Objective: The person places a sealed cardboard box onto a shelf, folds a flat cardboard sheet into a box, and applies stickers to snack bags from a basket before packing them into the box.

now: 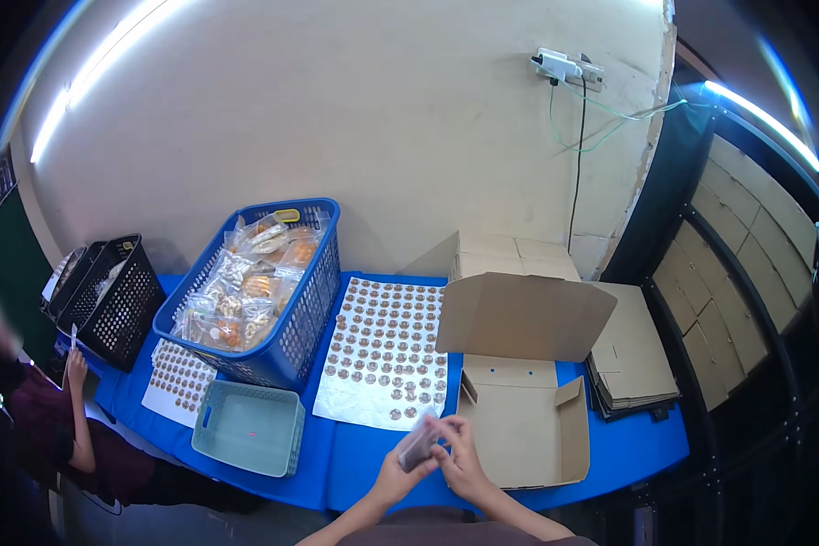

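My left hand (396,478) is closed around a small clear plastic packet (418,445) with something dark or greyish inside; its contents are too small to make out. My right hand (461,461) pinches the right side of the same packet, its fingers bent at the upper edge. Just beyond my hands lies a white sheet (359,407) bearing rows of small round brown stickers, with gaps in the lower rows. To the right of my hands, an open cardboard box (510,428) rests on the blue cloth, its lid flap (528,314) raised.
A blue basket (314,332) full of filled clear bags stands at the left, behind a pale green tray (250,428). A second sticker sheet (180,382) lies beside them. Flattened cartons (642,355) are stacked right. Black crates (118,296) and another person (82,428) are far left.
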{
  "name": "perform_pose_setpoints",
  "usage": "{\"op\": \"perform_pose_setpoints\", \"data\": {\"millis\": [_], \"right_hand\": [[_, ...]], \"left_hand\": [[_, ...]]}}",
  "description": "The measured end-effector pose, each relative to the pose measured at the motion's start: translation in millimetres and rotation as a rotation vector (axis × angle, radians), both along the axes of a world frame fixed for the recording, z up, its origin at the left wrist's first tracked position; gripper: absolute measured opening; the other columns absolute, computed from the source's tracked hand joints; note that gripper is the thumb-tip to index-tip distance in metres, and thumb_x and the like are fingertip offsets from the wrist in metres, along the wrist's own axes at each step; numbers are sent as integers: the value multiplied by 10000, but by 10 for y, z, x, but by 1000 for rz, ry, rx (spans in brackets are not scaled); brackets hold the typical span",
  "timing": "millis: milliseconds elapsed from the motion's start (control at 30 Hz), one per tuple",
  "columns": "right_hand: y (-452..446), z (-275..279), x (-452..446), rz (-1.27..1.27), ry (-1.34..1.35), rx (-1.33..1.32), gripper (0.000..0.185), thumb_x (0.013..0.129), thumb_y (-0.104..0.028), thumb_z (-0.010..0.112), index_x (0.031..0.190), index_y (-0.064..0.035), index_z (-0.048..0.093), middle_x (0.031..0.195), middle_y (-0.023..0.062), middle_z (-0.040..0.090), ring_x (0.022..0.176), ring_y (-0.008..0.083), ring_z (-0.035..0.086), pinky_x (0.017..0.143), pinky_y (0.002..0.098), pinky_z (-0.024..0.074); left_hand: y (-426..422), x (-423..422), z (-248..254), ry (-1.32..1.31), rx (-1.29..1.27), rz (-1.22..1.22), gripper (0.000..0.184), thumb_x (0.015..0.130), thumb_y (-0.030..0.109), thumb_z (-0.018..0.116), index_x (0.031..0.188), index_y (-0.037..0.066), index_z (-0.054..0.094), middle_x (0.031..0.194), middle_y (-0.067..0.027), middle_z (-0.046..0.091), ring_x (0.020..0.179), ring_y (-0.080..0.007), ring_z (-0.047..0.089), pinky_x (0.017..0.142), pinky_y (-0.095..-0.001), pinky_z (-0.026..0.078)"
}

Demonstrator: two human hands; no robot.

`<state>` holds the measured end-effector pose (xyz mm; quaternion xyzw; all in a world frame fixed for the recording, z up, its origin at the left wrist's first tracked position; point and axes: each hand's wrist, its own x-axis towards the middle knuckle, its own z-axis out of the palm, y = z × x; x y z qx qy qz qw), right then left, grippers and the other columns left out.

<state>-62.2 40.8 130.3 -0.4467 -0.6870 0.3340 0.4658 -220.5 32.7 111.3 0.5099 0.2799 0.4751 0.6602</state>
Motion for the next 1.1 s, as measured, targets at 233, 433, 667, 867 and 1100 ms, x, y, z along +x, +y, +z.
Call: {"op": "perform_pose_setpoints", "data": {"millis": [233,433,667,867,1100], "right_hand": [[37,1,170,48,36,-131,353,890,-288,625,1179,-85,638,1444,154,368,1328,283,331,1022,412,365],[-21,75,184,159,309,-261,304,968,-197,503,1195,-32,620,1277,157,559,1186,237,516,1004,370,394],[177,258,316,-249,623,-271,449,1023,-311,370,1271,27,529,1247,133,576,1180,188,509,1009,323,385],[103,121,47,41,825,-483,577,1020,-420,275,1372,18,405,1362,150,462,1277,234,425,1046,370,357],[52,248,201,141,291,-227,553,958,-289,516,1416,-34,344,1383,150,426,1242,245,445,1026,380,363]], "left_hand": [[96,-142,-29,219,-81,0,479,964,393,488,1156,-26,619,1132,-143,639,1077,-194,572,957,-331,426],[174,-298,119,137,-174,-328,621,987,486,343,1358,-6,424,1363,-141,469,1259,-231,439,1067,-373,308],[230,-301,114,317,36,-86,572,949,257,523,1455,113,298,1526,-131,220,1417,-256,196,1126,-443,198],[182,99,14,563,419,84,709,807,238,727,1409,112,374,1471,-167,311,1372,-287,298,1081,-417,303],[139,40,126,47,-56,343,352,896,132,638,1213,14,542,1042,-116,659,920,-133,626,788,-250,507]]}}
